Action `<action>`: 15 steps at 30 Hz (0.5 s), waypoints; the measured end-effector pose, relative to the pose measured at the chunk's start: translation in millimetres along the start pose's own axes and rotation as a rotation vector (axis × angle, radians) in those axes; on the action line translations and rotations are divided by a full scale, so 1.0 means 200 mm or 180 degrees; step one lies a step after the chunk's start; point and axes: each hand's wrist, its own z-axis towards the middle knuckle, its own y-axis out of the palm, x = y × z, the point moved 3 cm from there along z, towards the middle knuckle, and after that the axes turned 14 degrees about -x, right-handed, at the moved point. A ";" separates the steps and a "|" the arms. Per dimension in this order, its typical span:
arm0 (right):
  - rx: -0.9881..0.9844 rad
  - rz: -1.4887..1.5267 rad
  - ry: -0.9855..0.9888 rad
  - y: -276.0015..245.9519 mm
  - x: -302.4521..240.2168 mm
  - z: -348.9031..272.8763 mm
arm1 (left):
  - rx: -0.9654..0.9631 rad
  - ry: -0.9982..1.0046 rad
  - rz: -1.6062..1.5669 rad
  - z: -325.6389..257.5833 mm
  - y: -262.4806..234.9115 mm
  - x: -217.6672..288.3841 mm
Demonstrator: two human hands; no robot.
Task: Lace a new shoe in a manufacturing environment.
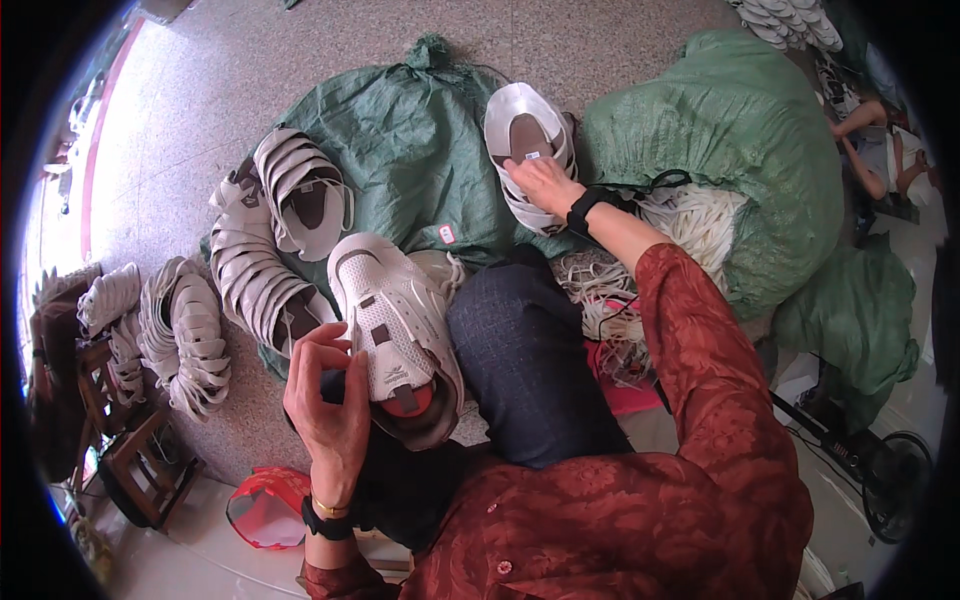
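Note:
A white sneaker (385, 310) with a perforated tongue, brown tabs and a red patch rests against my left knee. My left hand (328, 395) is beside it, fingers curved and apart, with nothing visible in them. Reaching forward, my right hand (543, 186) has its fingers closed on the edge of a white shoe upper (518, 105) with a brown inside. That upper lies at the top of a small nested stack, between two green sacks; my fingertips are partly hidden inside it.
A flat green sack (400, 150) lies ahead; a bulging green sack (730, 150) with white laces (690, 225) stands right. Nested uppers (240, 250) curve along the left, near a wooden rack (130, 440). A red bag (268, 508) is near my left wrist. Another person's arm (862, 150) shows far right.

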 end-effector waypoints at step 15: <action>-0.0517 0.0046 0.0130 0.02 0.00 0.06 | 0.0035 -0.0069 0.0177 -0.02 0.00 0.02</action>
